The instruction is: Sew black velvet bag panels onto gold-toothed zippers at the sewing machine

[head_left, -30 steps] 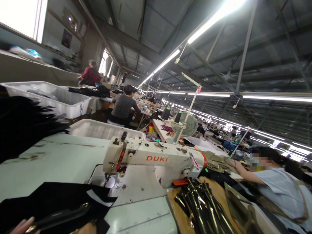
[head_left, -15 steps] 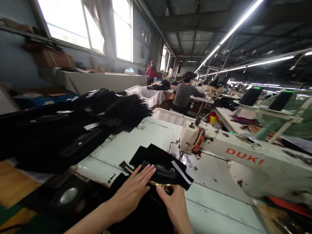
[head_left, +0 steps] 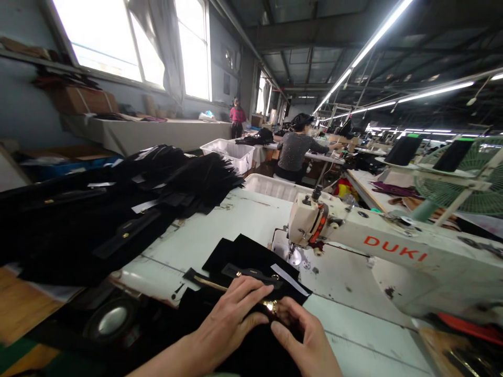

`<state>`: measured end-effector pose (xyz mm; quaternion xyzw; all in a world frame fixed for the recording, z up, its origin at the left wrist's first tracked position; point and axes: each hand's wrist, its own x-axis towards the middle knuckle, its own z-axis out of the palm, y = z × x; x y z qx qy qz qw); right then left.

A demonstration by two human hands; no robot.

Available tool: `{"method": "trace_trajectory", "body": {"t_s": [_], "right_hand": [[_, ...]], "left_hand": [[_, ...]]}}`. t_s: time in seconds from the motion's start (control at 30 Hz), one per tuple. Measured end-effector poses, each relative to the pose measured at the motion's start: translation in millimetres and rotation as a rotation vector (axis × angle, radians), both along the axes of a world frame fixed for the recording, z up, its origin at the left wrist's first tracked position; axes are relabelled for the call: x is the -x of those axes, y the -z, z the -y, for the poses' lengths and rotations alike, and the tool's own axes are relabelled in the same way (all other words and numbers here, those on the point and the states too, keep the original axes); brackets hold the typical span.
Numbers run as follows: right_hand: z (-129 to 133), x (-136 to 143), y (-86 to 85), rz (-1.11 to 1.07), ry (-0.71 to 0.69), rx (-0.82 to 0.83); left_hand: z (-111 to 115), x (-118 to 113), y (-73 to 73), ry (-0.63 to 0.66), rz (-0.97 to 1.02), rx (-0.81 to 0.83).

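Observation:
A black fabric piece (head_left: 236,251) lies on the sewing table, with a black strap, small gold fittings and a white strip (head_left: 290,280). Along it runs a gold zipper (head_left: 210,283), its left end sticking out past the fabric. My left hand (head_left: 236,309) is closed over the fabric at the zipper, fingers together on the far side, thumb on the near side. At the gold metal end of the zipper, my right hand (head_left: 302,335) has its fingers curled in and its thumb close by. Its fingertips are partly hidden.
The sewing machine (head_left: 353,230) stands to the right, its needle area just beyond the fabric. A heap of black pieces (head_left: 118,209) covers the left side. Behind the table are white bins (head_left: 275,184). A co-worker (head_left: 296,149) sits ahead; another person (head_left: 237,118) stands farther back.
My left hand has slid right along the zipper, and its flat fingers have bent. My right hand has shifted slightly right, its fingers curling at the gold metal. More zipper shows at the left.

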<state>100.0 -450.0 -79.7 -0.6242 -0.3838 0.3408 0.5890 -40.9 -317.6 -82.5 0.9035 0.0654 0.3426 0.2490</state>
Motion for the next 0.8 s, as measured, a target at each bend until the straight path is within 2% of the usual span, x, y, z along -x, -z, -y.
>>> {"method": "trace_trajectory", "body": {"t_s": [0.13,0.3,0.37,0.53,0.67,0.8], "right_hand": [[3.7,3.1,-8.3,-0.024,0.058,-0.04],[4.3,2.1,-12.5,0.334,0.137,-0.097],[4.3,2.6,-11.4,0.405,0.151,-0.125],[5.9,7.8,-8.6,0.413,0.15,-0.195],[7.6,11.7,-8.8,0.448,0.172,-0.142],[8.3,13.2,-9.6,0.557,0.246,-0.156]], "left_hand": [[1.5,-6.3,-6.8,0.054,0.095,0.039],[3.7,-3.2,-11.7,0.021,0.132,0.001],[5.6,-1.5,-13.0,0.016,0.146,0.007],[10.0,1.8,-17.8,0.018,0.147,0.171],[13.0,4.7,-24.5,-0.014,0.085,0.274],[15.5,7.2,-27.2,-0.047,0.07,0.231]]}}
